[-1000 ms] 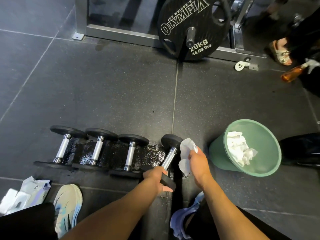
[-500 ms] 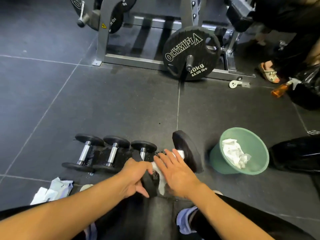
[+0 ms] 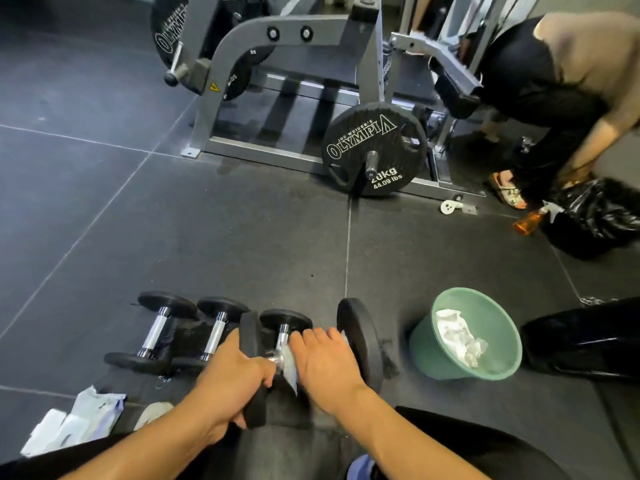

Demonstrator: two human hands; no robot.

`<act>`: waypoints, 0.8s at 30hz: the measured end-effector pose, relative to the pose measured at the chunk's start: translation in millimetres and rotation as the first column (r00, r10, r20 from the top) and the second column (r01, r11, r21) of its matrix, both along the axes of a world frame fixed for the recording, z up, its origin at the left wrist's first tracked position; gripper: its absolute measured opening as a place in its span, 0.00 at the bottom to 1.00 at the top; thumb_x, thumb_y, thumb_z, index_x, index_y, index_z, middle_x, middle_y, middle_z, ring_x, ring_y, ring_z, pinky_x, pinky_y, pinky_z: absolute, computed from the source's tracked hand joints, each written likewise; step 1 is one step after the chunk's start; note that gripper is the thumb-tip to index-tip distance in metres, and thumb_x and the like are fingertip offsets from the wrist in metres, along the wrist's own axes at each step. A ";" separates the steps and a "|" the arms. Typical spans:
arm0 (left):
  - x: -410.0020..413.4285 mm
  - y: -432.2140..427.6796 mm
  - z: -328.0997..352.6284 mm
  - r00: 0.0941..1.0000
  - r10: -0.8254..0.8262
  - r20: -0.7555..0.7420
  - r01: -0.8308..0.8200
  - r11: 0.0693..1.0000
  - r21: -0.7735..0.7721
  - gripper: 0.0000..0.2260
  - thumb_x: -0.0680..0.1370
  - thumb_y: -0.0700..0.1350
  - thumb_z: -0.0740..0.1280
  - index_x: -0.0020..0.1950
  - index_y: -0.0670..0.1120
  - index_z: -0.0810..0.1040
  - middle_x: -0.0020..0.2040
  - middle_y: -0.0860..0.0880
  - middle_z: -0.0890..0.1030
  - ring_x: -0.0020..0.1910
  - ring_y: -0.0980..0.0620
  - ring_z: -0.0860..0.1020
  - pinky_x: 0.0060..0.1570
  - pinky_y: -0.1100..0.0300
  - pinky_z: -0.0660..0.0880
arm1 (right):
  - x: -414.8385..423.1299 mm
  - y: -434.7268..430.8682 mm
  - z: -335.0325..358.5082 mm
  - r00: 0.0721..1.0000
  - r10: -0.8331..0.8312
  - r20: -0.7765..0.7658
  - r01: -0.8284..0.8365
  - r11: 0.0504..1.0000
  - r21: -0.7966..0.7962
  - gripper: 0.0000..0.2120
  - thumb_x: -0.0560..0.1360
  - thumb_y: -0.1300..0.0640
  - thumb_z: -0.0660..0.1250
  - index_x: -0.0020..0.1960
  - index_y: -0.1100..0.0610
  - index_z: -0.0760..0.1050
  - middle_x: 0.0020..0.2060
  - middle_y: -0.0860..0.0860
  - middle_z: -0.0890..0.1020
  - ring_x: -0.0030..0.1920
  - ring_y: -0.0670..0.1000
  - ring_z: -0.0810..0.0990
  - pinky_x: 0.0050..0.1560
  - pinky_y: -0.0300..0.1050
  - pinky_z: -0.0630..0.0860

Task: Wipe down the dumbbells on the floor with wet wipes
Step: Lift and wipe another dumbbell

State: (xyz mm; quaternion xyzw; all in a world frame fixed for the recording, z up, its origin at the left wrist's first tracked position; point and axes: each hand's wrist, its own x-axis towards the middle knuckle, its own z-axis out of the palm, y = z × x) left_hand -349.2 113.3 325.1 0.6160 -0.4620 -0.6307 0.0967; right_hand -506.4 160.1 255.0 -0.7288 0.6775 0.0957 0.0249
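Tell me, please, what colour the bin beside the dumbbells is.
Green, seen best in the head view; the bin holds crumpled white wipes.

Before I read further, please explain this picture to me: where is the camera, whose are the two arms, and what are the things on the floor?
No machine is here: a person works with bare hands. The camera sits on that person's head and looks forward and down, so both arms enter from the bottom edge. The left hand grips one black end of a dumbbell. The right hand lies with straight fingers on a white wet wipe, pressing it on the metal handle. Three more dumbbells lie side by side on the dark floor behind. At right stands a green bin with used wipes inside; at lower left lies the wipe packet. Farther back, a weight plate sits on a gym machine.
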 end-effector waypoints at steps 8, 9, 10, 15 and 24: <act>0.2 -22.1 18.2 0.778 -0.411 0.476 0.609 0.679 -0.409 0.36 0.77 0.50 0.66 0.79 0.70 0.53 0.57 0.51 0.85 0.53 0.44 0.82 0.50 0.54 0.75 | 17.5 -39.1 -0.4 0.738 -0.522 0.428 0.382 0.846 0.373 0.10 0.71 0.53 0.65 0.50 0.54 0.79 0.48 0.56 0.86 0.49 0.61 0.84 0.51 0.55 0.82; -0.6 -28.3 19.6 0.712 -0.434 0.552 0.694 0.558 -0.456 0.36 0.79 0.51 0.65 0.81 0.69 0.50 0.65 0.53 0.82 0.58 0.44 0.81 0.53 0.54 0.74 | 19.8 -42.3 5.0 0.591 -0.576 0.565 0.379 0.816 0.435 0.09 0.71 0.52 0.65 0.48 0.53 0.79 0.46 0.55 0.86 0.48 0.59 0.84 0.52 0.57 0.82; 0.2 -34.7 20.6 0.644 -0.452 0.618 0.764 0.427 -0.484 0.37 0.79 0.50 0.64 0.82 0.68 0.48 0.74 0.56 0.76 0.64 0.46 0.80 0.56 0.53 0.74 | 22.6 -45.9 9.3 0.407 -0.570 0.713 0.355 0.819 0.452 0.09 0.72 0.52 0.66 0.48 0.55 0.79 0.46 0.55 0.86 0.48 0.58 0.85 0.52 0.59 0.82; 6.5 -76.1 39.2 0.500 -0.655 0.566 0.799 0.098 -0.593 0.37 0.73 0.41 0.66 0.77 0.70 0.63 0.75 0.68 0.71 0.71 0.60 0.74 0.66 0.54 0.74 | 36.4 -41.7 41.4 -0.626 -0.479 0.615 0.114 0.725 0.680 0.11 0.83 0.65 0.59 0.59 0.62 0.79 0.50 0.58 0.85 0.55 0.57 0.85 0.56 0.52 0.82; 18.4 -91.5 31.4 0.906 -0.339 -0.253 0.107 0.762 -0.638 0.26 0.76 0.33 0.66 0.69 0.56 0.77 0.71 0.58 0.77 0.75 0.59 0.71 0.74 0.57 0.68 | 29.4 -48.3 97.7 -0.848 -0.240 0.472 0.099 0.804 0.587 0.23 0.75 0.73 0.57 0.28 0.59 0.80 0.23 0.52 0.78 0.22 0.47 0.78 0.23 0.37 0.74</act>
